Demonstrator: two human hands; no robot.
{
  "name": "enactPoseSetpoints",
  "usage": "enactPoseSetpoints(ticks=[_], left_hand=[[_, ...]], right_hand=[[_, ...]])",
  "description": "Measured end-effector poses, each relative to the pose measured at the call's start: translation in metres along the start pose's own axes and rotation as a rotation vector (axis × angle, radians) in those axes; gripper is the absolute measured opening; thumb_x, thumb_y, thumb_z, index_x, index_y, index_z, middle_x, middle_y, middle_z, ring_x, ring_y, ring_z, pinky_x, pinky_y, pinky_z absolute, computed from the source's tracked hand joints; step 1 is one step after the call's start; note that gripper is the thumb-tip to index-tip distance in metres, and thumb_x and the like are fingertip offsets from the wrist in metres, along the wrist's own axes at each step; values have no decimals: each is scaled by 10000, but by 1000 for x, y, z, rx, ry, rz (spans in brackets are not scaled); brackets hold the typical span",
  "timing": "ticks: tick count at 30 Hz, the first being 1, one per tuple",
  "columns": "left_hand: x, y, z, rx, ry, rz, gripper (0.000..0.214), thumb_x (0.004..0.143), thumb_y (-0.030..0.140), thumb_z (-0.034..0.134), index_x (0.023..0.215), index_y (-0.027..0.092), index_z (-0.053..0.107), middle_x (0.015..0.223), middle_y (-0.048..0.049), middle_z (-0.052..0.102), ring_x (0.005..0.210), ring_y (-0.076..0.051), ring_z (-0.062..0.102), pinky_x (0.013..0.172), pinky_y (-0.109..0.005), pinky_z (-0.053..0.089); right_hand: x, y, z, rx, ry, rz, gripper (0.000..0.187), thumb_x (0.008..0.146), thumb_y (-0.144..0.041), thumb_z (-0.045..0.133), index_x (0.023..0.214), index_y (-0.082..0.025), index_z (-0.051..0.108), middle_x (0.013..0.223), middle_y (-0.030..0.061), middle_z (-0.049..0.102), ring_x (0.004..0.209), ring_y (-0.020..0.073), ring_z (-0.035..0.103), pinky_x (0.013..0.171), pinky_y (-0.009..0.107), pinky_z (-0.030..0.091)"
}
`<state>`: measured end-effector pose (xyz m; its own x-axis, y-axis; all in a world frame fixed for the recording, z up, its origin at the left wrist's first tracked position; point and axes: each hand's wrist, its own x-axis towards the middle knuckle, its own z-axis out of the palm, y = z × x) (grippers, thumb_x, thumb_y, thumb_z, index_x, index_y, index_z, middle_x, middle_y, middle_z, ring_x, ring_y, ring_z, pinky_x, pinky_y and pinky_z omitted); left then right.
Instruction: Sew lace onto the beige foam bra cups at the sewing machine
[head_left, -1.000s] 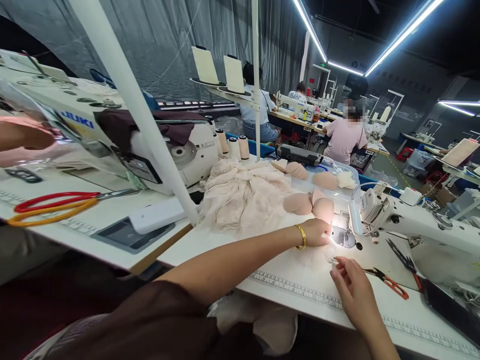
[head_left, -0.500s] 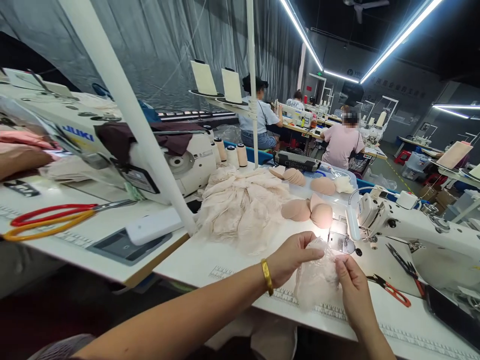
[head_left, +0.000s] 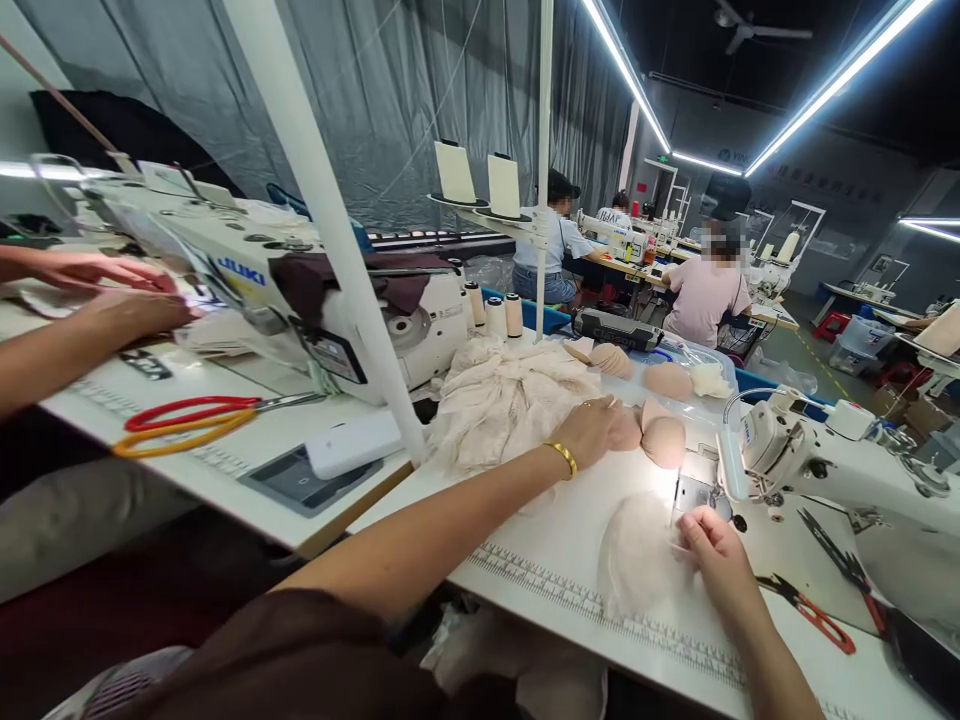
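My left hand (head_left: 589,432), a gold bracelet at its wrist, reaches to the left edge of a beige bra cup (head_left: 625,428). Its fingers are stretched out and touch the cup; a grip on it is not visible. Beside that cup lies another bra cup (head_left: 664,442). With thumb and fingers closed, my right hand (head_left: 712,540) pinches the right edge of a sheer pale lace piece (head_left: 637,560). The lace lies spread on the table in front of the sewing machine (head_left: 806,450), whose lamp lights the needle plate (head_left: 694,492).
Crumpled cream lace (head_left: 510,400) is heaped behind my left arm. Thread snips (head_left: 810,610) and black scissors (head_left: 844,555) lie at the right. A co-worker's hands (head_left: 127,300) work at the left machine, near red-and-yellow-handled scissors (head_left: 187,420). A white pole (head_left: 322,220) rises between the tables.
My left hand has let go of the lace and moved left and away from me to the bra cups. The lace now lies flatter, still in my right hand. The view has swung left.
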<state>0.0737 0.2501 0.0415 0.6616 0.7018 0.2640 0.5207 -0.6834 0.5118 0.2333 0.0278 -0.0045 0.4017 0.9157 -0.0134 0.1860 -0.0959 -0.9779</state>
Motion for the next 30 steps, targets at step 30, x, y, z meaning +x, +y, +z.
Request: enactPoseSetpoints(ticks=[30], left_hand=[[-28, 85, -16, -516, -839, 473, 423, 641, 354, 843, 1007, 236, 665, 1081, -32, 716, 1091, -296, 645, 907, -348, 481]], right_hand=[[-34, -61, -16, -290, -191, -201, 239, 983, -451, 587, 949, -235, 683, 769, -4, 680, 701, 174, 608, 651, 276, 457]])
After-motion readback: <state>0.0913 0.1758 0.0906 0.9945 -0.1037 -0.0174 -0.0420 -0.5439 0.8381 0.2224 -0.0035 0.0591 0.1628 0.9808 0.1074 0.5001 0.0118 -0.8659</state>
